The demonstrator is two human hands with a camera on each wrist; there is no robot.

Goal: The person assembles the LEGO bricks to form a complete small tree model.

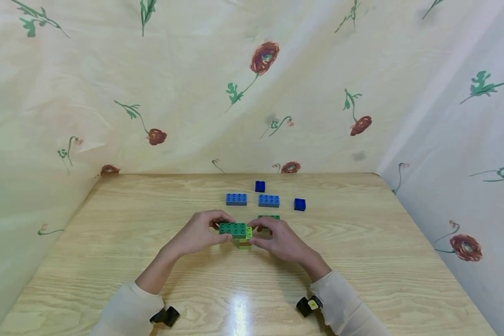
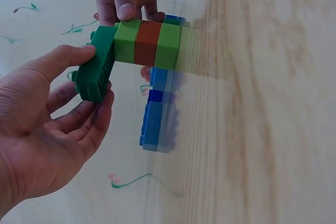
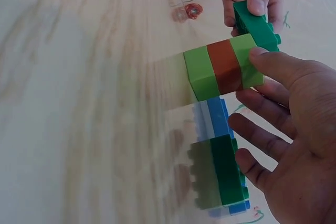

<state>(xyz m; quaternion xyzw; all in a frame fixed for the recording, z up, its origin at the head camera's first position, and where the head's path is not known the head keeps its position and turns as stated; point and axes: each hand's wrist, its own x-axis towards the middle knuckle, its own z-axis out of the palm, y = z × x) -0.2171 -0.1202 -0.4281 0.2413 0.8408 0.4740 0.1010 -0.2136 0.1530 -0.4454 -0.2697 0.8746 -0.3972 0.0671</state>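
A: Grn brick (image 1: 233, 229), position?
B: At top of lime/brn stack (image 1: 245, 245) on desk (image 1: 361, 261), overhanging L; L hand (image 1: 199, 234) pinches brick, R hand (image 1: 284, 240) pinches stack.
A: Beyond?
B: 2nd grn brick (image 3: 227, 170) nr R hand; farther, two blue bricks (image 1: 236, 199), two dk-blue blocks (image 1: 260, 186).

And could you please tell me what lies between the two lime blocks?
A brown block, touching both the upper lime block and the lower lime block; the left wrist view shows it.

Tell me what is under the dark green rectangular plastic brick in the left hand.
Under the right end of the brick stands a stack of lime, brown and lime plastic blocks. Whether studs join is hidden.
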